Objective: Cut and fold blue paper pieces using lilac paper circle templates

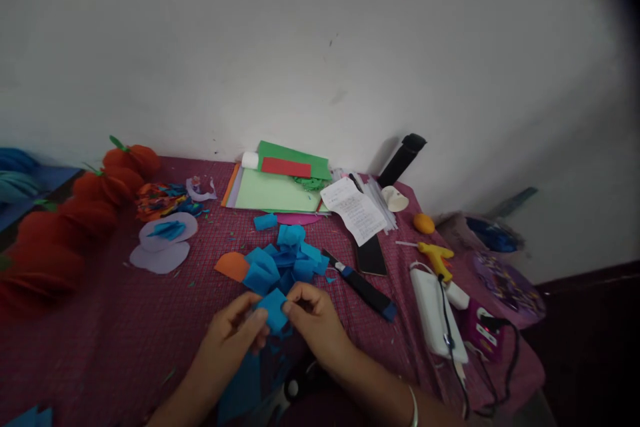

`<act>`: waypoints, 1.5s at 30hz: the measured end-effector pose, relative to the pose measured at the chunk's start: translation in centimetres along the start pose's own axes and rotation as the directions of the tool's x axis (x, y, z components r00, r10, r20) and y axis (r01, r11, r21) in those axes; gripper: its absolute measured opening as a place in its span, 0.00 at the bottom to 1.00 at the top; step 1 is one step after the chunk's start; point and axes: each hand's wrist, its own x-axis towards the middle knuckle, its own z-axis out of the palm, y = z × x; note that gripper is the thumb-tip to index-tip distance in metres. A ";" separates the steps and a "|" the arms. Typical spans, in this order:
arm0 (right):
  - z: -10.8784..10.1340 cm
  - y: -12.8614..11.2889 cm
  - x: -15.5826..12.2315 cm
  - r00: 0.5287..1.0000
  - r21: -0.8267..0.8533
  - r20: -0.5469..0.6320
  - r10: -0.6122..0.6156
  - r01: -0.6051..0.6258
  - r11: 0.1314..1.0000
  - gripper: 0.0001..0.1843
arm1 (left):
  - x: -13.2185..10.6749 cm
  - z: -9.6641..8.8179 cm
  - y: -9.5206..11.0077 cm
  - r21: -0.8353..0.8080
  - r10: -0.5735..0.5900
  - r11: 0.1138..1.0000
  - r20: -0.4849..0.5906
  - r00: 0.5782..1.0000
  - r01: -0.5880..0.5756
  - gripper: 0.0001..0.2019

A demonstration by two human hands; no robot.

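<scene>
A small blue paper square (274, 309) is pinched between my two hands near the front of the table. My left hand (233, 330) grips its left side with thumb and fingers. On the opposite edge, the thumb and forefinger of my right hand (315, 320) are closed. Just beyond lies a loose heap of blue paper pieces (293, 260), with an orange paper piece (233, 267) at its left. Below my hands are a larger blue sheet (243, 387) and what looks like a pair of scissors (293, 388), partly hidden and dark.
Red paper pumpkins (95, 190) line the left side. Paper sheets (265, 190) and a written note (356, 210) lie at the back. A utility knife (367, 290), phone (371, 257), yellow glue gun (437, 257), white power bank-like box (436, 313) and cables occupy the right.
</scene>
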 end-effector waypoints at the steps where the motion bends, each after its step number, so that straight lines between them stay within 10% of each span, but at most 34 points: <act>1: 0.0 -0.1 -0.1 1.000 -0.013 -0.003 -0.022 0.022 1.000 0.13 | 0.0 0.1 0.0 0.023 0.003 1.000 0.010 1.000 -0.003 0.13; 16: -0.1 -0.4 -1.4 0.995 -0.122 0.041 -0.087 0.091 0.988 0.10 | -1.0 1.0 -0.3 0.252 0.061 0.960 0.247 0.967 -0.125 0.10; 22: 0.0 -0.6 -1.5 0.991 -0.143 0.086 -0.106 0.117 0.983 0.09 | -1.1 0.7 0.7 0.323 0.108 0.932 0.193 0.975 -0.167 0.03; 25: -0.1 -1.0 -1.6 0.976 -0.149 0.160 -0.148 0.173 0.974 0.09 | -1.1 -0.8 2.1 0.335 0.120 0.929 0.136 0.983 -0.159 0.18; 29: -1.1 -1.8 0.2 0.968 -0.241 0.013 -0.249 0.245 0.939 0.10 | -0.7 -3.4 3.0 0.457 0.228 0.867 -0.008 0.974 -0.199 0.19; 33: -3.0 -3.4 2.7 0.898 -0.602 0.028 -0.440 0.366 0.710 0.13 | -0.9 -4.4 1.5 0.620 0.219 0.735 0.165 0.962 -0.273 0.08; 37: -4.0 -4.3 1.9 0.798 -0.739 0.118 -0.591 0.468 0.485 0.24 | -1.5 -4.1 -0.8 0.748 0.139 0.580 0.301 0.943 -0.324 0.25; 42: -2.6 -2.4 -0.5 0.798 -0.568 0.217 -0.562 0.572 0.592 0.13 | -2.0 -3.5 -1.1 0.393 -0.061 0.919 0.128 0.990 0.006 0.19; 45: -1.7 -1.3 -0.8 0.809 -0.483 0.275 -0.520 0.584 0.653 0.11 | -2.4 -3.1 0.6 0.183 -0.089 0.981 0.096 0.991 0.071 0.10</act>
